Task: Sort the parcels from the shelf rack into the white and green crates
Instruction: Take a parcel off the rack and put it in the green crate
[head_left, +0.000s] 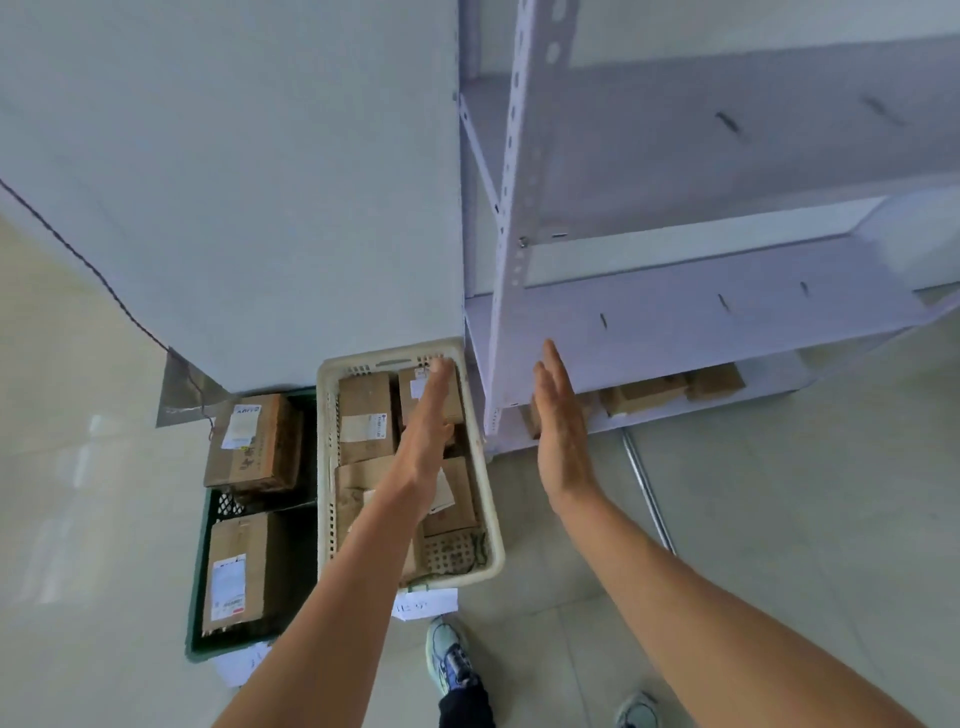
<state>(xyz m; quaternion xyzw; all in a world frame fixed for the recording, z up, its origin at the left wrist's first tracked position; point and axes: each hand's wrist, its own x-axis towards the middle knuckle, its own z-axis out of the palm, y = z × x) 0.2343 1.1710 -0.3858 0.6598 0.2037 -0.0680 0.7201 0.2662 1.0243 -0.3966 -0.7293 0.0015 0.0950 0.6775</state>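
A pale tiled floor is meeting a plain white wall here, and a grey shelf rack (675, 317) is standing against that wall on the right. A few brown parcels (644, 396) are lying on its lowest shelf, partly hidden by the corner post. Two crates are sitting side by side on the floor just left of the rack, evidently to keep each carry short. The white crate (324, 493) is holding several small boxes, the green crate (200, 571) two larger ones. Paper slips (426, 603) are lying at the crates' near ends, their writing too blurred to read. The left hand (428, 421) is hovering flat above the white crate. The right hand (561, 415) is reaching flat toward the lowest shelf. The hands are apart, fingers straight, holding nothing. In my judgement, the next parcel is not yet picked.
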